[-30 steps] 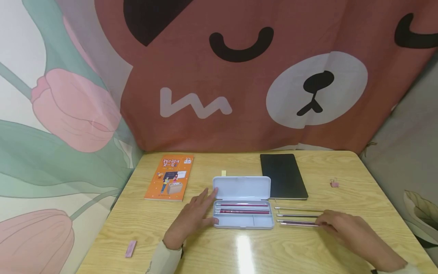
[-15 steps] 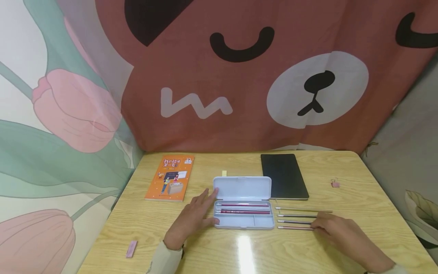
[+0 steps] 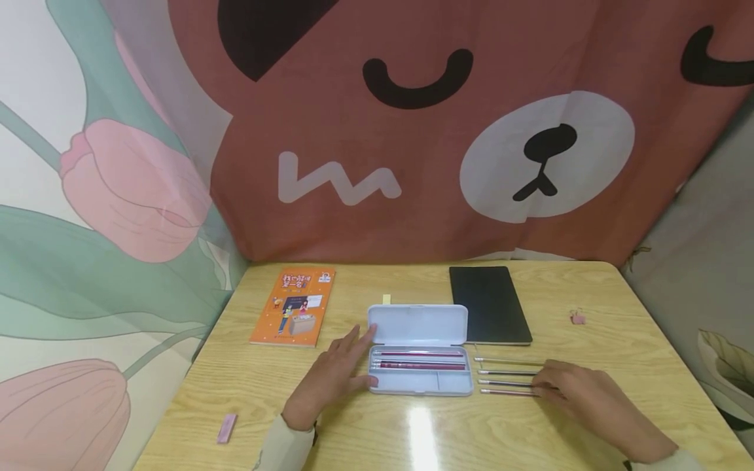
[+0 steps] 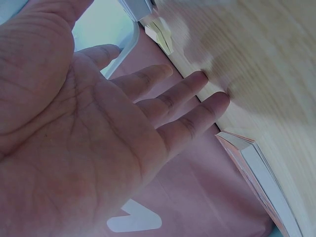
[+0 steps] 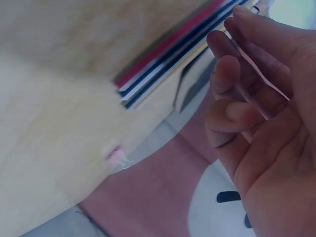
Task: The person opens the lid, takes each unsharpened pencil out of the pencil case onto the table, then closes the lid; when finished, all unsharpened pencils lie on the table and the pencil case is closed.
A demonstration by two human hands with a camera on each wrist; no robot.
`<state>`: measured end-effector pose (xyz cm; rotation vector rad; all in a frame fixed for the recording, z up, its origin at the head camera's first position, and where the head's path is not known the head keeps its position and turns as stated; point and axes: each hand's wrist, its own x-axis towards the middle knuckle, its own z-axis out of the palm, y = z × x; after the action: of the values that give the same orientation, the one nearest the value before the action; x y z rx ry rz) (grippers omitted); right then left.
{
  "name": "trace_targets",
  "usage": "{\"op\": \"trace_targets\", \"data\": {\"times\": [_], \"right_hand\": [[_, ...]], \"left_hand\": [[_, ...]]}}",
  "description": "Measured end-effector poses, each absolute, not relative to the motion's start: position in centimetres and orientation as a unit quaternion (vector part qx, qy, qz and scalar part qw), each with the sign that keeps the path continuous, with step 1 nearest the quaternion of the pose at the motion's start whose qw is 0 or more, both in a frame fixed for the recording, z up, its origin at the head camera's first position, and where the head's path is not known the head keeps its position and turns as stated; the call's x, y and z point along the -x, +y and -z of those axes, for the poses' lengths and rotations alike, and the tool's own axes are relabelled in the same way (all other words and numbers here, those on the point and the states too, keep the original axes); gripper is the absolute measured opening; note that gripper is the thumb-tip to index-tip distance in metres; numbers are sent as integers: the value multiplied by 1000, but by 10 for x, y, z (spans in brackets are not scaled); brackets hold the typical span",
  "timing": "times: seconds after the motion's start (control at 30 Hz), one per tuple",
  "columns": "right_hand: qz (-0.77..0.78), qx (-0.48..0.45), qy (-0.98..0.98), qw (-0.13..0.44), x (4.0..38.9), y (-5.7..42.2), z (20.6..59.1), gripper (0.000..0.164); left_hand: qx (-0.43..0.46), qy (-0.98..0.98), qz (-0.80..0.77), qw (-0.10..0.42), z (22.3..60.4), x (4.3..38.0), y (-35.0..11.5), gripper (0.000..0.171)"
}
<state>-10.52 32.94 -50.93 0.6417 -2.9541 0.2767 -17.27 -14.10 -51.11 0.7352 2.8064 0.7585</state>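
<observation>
My left hand (image 3: 330, 376) is spread at the left side of an open light-blue pencil case (image 3: 406, 381), thumb on the tray's edge and forefinger at the raised lid (image 3: 417, 325). Red pencils (image 3: 421, 365) lie in the case's upper compartment. To the right of it, several loose pencils (image 3: 501, 383) lie nearly parallel on the table. Over their right ends is my right hand (image 3: 595, 402), fingers loosely bent. In the right wrist view, its thumb and forefinger tips are close to the pencils (image 5: 173, 49), and no pencil shows between them.
A black notebook (image 3: 490, 304) lies behind the case on the right. An orange book (image 3: 294, 306) is at the back left. A pink eraser (image 3: 226, 428) lies front left and a pink binder clip (image 3: 578, 318) back right. A yellow item (image 3: 386, 299) shows behind the lid.
The loose pencils have come apart, with a red one now separate nearest the front. My right hand has moved slightly left. The left hand keeps its place at the case.
</observation>
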Motion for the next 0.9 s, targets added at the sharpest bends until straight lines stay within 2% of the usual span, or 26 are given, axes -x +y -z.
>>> {"op": "trace_targets", "data": {"times": [0.17, 0.37, 0.7, 0.9], "right_hand": [[-81, -233, -966, 81, 120, 305, 499, 6], [-84, -307, -940, 121, 143, 257, 488, 5], [-140, -330, -933, 30, 167, 193, 492, 10], [-164, -347, -922, 43, 179, 185, 506, 11]], "left_hand": [[-243, 934, -252, 72, 513, 173, -141, 98], [-248, 933, -250, 69, 512, 172, -141, 98], [-252, 931, -256, 69, 507, 170, -141, 97], [-247, 931, -259, 72, 506, 169, -141, 96]]}}
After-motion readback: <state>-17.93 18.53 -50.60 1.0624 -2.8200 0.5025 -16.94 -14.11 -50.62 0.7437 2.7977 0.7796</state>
